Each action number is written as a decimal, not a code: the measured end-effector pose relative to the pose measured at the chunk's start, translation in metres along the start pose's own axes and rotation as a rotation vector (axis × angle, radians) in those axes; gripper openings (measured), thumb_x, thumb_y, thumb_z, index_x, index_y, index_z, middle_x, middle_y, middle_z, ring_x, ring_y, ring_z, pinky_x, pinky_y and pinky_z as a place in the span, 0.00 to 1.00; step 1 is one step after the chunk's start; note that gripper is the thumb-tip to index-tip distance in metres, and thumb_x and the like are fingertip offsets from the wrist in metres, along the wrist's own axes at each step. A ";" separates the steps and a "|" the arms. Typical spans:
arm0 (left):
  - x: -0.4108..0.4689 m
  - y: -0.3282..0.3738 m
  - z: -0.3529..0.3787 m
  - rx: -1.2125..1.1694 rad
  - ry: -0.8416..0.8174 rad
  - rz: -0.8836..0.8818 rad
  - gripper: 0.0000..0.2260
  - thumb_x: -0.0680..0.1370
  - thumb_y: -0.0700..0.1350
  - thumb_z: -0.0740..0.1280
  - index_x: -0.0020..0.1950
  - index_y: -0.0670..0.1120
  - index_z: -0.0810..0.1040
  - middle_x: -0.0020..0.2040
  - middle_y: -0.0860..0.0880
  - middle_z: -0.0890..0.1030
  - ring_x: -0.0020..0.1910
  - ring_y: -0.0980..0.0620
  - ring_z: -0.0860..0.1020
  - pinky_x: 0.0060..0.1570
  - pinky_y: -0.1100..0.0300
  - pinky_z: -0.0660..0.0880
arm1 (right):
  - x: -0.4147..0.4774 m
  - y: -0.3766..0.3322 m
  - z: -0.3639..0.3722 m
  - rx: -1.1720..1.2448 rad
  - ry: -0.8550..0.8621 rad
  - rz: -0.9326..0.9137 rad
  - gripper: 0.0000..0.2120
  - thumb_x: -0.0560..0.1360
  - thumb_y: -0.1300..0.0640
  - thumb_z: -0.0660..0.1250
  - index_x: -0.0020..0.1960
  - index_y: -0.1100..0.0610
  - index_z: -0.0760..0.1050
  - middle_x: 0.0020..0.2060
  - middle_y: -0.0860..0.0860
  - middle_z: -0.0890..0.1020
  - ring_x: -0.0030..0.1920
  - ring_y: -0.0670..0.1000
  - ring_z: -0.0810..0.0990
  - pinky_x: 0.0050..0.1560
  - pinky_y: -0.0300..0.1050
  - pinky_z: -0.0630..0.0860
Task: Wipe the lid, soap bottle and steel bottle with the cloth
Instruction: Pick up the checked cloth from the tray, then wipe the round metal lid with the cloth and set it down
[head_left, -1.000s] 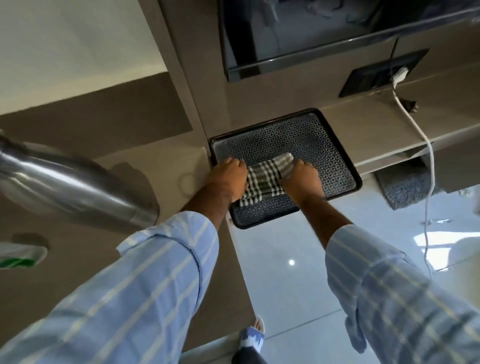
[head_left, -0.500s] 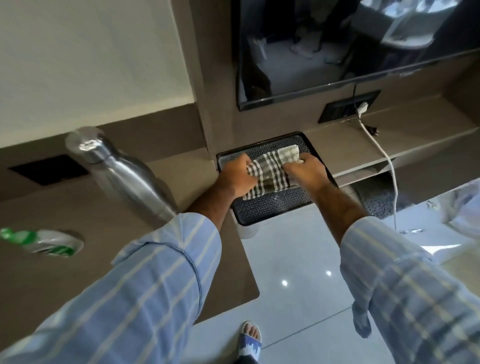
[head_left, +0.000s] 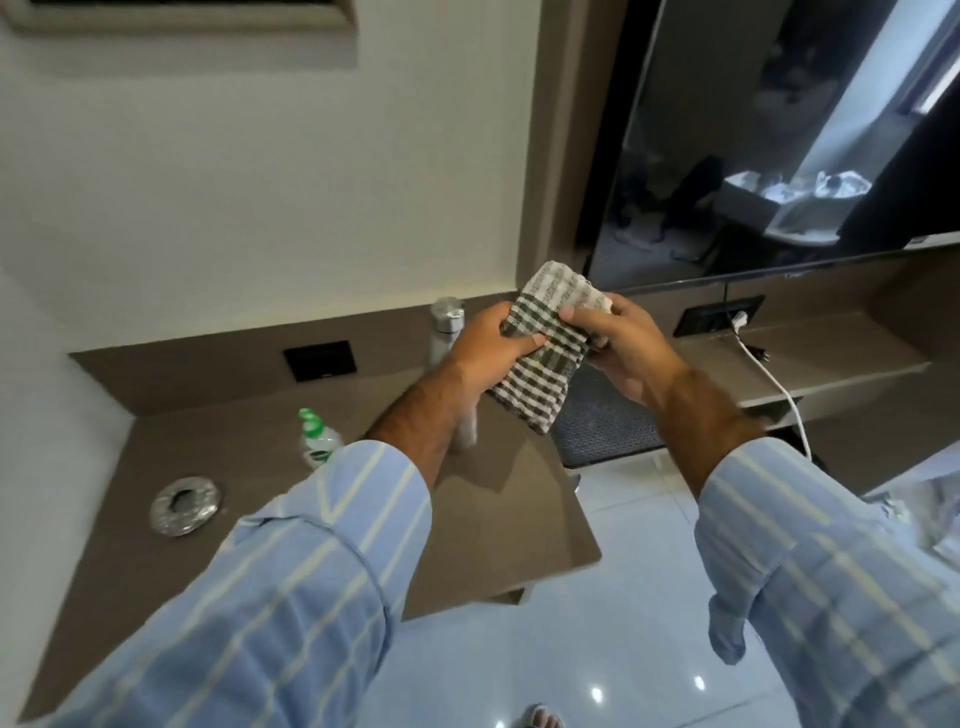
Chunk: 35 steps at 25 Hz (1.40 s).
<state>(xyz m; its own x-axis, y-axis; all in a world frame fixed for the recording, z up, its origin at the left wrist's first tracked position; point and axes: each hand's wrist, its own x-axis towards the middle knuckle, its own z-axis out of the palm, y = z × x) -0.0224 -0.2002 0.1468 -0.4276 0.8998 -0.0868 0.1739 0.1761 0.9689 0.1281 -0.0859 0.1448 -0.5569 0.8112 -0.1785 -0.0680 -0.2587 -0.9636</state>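
Holding the checked cloth (head_left: 543, 348) above the surface (head_left: 498, 519), both hands grip it at once: the left hand (head_left: 488, 353) is closed around its left edge with the thumb laid across the front, and the right hand (head_left: 618, 348) pinches its upper right portion between thumb and fingers. The cloth is folded into a thick pad and hangs tilted, its lower corner pointing down toward the dark patterned tray (head_left: 602, 421) at the right end of the surface.

All three items to be wiped lie to the left of and below the hands, so the left hand is the nearer one to each:

- Steel bottle (head_left: 444, 332): upright, long axis vertical, directly behind the left wrist and partly hidden by it. Nearest item.
- Soap bottle (head_left: 317, 439): clear body, green cap, standing further left and nearer the person, just beyond the left sleeve (head_left: 332, 519).
- Lid (head_left: 185, 505): lying flat, a shiny ring shape, furthest left, well apart from the hands.

No wiping contact exists yet. The likely next move is a leftward, downward reach; one hand would have to release the cloth to steady an item.
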 end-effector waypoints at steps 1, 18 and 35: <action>-0.015 0.006 -0.021 -0.058 0.029 -0.008 0.15 0.77 0.42 0.73 0.63 0.46 0.78 0.55 0.48 0.85 0.53 0.48 0.84 0.53 0.53 0.81 | -0.008 -0.004 0.022 0.006 -0.051 0.010 0.25 0.73 0.66 0.77 0.68 0.63 0.76 0.60 0.58 0.86 0.57 0.57 0.86 0.52 0.50 0.85; -0.162 -0.184 -0.341 -0.154 0.767 -0.334 0.17 0.81 0.39 0.66 0.70 0.43 0.75 0.64 0.41 0.82 0.62 0.41 0.81 0.61 0.49 0.77 | -0.001 0.139 0.375 -0.358 -0.590 0.339 0.17 0.79 0.52 0.73 0.63 0.61 0.79 0.53 0.56 0.86 0.53 0.53 0.84 0.56 0.48 0.82; -0.106 -0.349 -0.386 0.400 0.748 -0.801 0.11 0.78 0.41 0.64 0.57 0.44 0.82 0.52 0.39 0.85 0.50 0.38 0.82 0.45 0.58 0.72 | 0.088 0.340 0.473 -0.859 -0.558 0.491 0.23 0.79 0.48 0.60 0.61 0.66 0.81 0.58 0.65 0.84 0.61 0.65 0.82 0.64 0.59 0.80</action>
<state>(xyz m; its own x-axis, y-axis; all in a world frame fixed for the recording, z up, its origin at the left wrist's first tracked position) -0.3802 -0.5113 -0.0928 -0.9350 0.0378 -0.3526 -0.1724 0.8204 0.5452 -0.3353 -0.3507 -0.1046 -0.6722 0.3189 -0.6682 0.7300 0.1353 -0.6699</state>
